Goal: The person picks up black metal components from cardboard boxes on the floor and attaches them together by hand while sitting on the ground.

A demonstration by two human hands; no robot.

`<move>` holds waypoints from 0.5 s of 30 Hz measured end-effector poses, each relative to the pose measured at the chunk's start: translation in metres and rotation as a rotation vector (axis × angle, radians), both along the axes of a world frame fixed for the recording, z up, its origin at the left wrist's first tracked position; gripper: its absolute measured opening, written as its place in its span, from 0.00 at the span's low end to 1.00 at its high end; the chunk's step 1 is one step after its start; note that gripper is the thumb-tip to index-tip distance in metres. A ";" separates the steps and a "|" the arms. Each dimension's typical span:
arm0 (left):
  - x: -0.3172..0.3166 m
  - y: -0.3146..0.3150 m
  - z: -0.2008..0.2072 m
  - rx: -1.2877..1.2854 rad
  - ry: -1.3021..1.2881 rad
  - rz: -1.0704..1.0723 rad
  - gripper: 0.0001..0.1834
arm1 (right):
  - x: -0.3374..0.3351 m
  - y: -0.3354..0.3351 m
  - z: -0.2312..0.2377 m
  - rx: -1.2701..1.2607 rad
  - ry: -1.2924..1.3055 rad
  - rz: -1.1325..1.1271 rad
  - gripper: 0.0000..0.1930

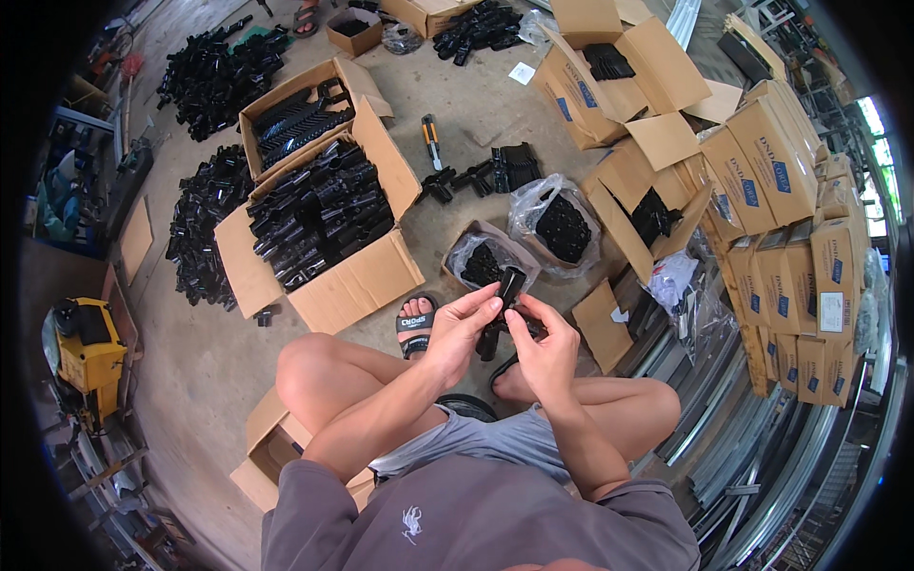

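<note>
A: How was the grip?
B: L hand & R hand were both closed on the blk fitting, thumbs & fingertips pinching it, up off the floor.
A: Poss. trouble?
B: It looked smooth & only fingertips held it, so it could've slipped if either hand eased off, prob. landing near the sandal or in the lined box of tiny parts. Blk on blk, hard to spot.
A: In the way?
B: Clear bag just beside that box; big open carton to the left, flaps spread. Orange-handled tool lay beyond. Stacked cartons & metal lengths hemmed in the R side, so not much elbow rm.
</note>
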State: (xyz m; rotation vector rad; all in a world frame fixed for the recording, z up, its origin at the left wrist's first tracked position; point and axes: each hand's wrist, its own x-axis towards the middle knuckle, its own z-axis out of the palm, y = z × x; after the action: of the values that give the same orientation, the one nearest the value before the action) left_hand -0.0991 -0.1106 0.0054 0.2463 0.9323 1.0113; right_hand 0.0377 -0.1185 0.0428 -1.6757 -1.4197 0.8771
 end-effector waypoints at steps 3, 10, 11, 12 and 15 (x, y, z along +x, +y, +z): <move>0.000 0.001 0.005 0.001 -0.035 0.028 0.21 | -0.002 0.000 0.004 -0.014 0.071 -0.035 0.16; -0.003 0.000 -0.004 0.021 0.008 0.002 0.21 | -0.004 0.001 0.003 -0.011 0.060 -0.018 0.16; -0.003 0.000 -0.007 0.021 0.008 0.000 0.21 | -0.005 0.001 0.003 -0.003 0.059 -0.018 0.16; -0.003 0.000 -0.009 0.046 0.009 0.004 0.21 | -0.006 0.001 0.003 0.005 0.055 -0.019 0.16; -0.001 -0.001 -0.009 0.071 0.022 0.016 0.21 | -0.006 0.002 0.002 -0.005 0.023 0.004 0.17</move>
State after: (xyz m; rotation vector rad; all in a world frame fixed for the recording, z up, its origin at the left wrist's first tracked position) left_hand -0.1001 -0.1116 -0.0039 0.3102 0.9211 1.0593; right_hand 0.0315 -0.1163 0.0452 -1.6615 -1.4068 0.8997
